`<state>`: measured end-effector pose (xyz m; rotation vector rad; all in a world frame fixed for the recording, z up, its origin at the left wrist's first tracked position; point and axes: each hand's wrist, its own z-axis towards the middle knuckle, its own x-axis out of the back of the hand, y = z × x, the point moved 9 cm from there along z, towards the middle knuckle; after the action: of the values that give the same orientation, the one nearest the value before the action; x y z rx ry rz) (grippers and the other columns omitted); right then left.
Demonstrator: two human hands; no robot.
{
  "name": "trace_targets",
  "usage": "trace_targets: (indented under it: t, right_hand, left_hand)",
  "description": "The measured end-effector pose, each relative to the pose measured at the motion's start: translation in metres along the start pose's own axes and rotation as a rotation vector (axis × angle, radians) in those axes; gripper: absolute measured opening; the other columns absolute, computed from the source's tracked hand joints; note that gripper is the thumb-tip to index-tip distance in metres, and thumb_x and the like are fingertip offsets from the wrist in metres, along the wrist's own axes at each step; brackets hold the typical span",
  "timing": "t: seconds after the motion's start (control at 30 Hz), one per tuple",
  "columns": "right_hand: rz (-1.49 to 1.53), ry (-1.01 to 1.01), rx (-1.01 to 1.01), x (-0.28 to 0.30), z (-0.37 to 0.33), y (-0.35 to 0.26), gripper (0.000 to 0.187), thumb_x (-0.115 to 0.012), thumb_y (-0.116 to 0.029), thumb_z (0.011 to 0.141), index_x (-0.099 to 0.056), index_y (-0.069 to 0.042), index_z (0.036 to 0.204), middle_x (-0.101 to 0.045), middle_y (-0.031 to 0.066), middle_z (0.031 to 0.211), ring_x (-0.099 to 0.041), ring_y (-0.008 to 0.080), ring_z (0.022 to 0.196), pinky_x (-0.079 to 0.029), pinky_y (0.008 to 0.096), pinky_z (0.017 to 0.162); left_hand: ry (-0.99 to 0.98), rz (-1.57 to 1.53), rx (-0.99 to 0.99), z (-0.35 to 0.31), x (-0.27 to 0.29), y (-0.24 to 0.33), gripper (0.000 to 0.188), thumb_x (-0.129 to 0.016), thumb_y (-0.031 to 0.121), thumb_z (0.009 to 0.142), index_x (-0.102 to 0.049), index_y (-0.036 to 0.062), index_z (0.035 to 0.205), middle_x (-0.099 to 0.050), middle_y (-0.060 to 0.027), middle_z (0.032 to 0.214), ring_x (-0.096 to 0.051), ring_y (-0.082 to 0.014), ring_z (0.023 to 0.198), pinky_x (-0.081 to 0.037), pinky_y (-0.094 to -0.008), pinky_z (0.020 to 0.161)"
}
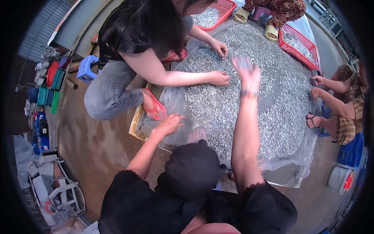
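A broad layer of small silvery fish point(249, 113) covers a sheet of clear plastic point(165, 103) on a low board. Over the middle of the fish, my right hand point(247, 72) is raised with its fingers spread and slightly blurred; a band circles that wrist. No object shows in it. My left hand point(171, 124) hovers at the near left edge of the plastic, fingers loosely apart, holding nothing that I can see. One bare foot point(197, 134) rests near the edge of the fish.
Three people sit around the fish: a person in black point(136, 39) at left, one in sandals at the far side, and one in checked clothes point(346, 113) at right. Red baskets point(294, 50) of fish stand beyond. A blue stool point(88, 69) and a white bucket point(339, 179) stand around.
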<state>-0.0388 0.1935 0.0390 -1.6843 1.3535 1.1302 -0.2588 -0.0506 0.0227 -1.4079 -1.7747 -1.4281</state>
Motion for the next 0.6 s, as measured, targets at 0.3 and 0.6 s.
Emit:
trace_targets:
  t: [0.3,0.6]
  right_hand:
    - [-0.22,0.297,0.225,0.048,0.027,-0.108,0.061,-0.038,-0.026,0.092,-0.006,-0.02,0.143,0.0,0.0064,0.149,-0.003,0.0301,0.137,-0.023,0.0625,0.1]
    - [-0.469,0.381,0.441,0.105,-0.01,-0.22,0.05,-0.049,-0.016,0.088,-0.032,-0.014,0.135,-0.031,0.0082,0.132,-0.032,0.0258,0.121,-0.036,0.052,0.093]
  left_hand:
    - [-0.256,-0.413,-0.323,0.065,-0.023,0.076,0.026,-0.058,0.017,0.083,-0.06,0.0026,0.105,-0.062,-0.0162,0.099,-0.06,-0.0316,0.093,-0.046,-0.0397,0.081]
    - [0.377,0.096,-0.47,0.311,-0.032,0.132,0.029,-0.051,0.01,0.084,-0.052,0.0004,0.112,-0.05,-0.0264,0.105,-0.052,-0.042,0.096,-0.044,-0.0451,0.085]
